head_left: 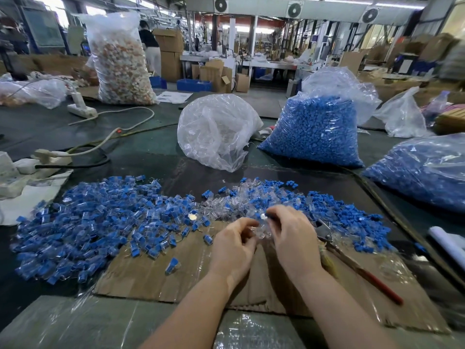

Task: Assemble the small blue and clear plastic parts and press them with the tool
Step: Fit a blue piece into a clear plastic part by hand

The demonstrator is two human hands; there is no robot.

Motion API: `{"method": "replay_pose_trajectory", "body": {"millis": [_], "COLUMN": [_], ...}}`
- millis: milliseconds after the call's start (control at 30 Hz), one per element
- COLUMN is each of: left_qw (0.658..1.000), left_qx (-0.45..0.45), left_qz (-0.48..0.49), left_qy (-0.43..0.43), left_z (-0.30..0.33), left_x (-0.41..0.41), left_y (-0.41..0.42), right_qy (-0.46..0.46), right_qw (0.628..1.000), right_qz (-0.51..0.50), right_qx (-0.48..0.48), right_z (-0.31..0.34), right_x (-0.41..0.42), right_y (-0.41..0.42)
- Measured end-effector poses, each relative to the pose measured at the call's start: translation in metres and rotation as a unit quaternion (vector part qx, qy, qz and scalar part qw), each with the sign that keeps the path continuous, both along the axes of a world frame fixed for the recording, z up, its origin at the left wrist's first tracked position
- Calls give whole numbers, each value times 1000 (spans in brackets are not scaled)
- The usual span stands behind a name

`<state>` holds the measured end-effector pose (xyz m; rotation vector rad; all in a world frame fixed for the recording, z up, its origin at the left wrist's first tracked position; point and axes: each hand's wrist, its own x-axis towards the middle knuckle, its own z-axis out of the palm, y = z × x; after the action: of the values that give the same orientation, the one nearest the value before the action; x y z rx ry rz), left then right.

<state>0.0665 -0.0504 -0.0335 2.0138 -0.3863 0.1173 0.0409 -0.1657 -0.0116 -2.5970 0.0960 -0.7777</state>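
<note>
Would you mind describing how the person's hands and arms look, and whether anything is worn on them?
Both the left hand and the right hand are bare, with no gloves, rings or watch visible. The forearms are uncovered as far as the frame shows; no sleeve appears.

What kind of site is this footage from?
Likely a factory assembly floor: bulk bags of blue parts, a loose pile of small blue and clear pieces on the bench, and stacked cardboard cartons behind.

Blue parts (83,222); red-handled tool (364,275)
</note>
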Motion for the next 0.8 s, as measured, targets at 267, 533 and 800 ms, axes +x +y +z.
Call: {"method": "replay_pose_trajectory", "body": {"millis": [267, 533, 800], "left_qw": [999, 999, 997], "left_qx": [-25, -34, -69], "left_qz": [1, 2, 2], "left_qy": [28, 29, 43], "left_z": [0, 0, 1], "left_x": [0, 0, -3], "left_y": [1, 2, 3], "right_qy": [-9, 2, 7], "right_qw": [997, 999, 999], "right_qz": [0, -28, -30], "right_qx": [74, 46, 43], "right_z": [-16, -21, -23], "right_x": [-24, -26, -26], "right_y": [1, 4, 4]}}
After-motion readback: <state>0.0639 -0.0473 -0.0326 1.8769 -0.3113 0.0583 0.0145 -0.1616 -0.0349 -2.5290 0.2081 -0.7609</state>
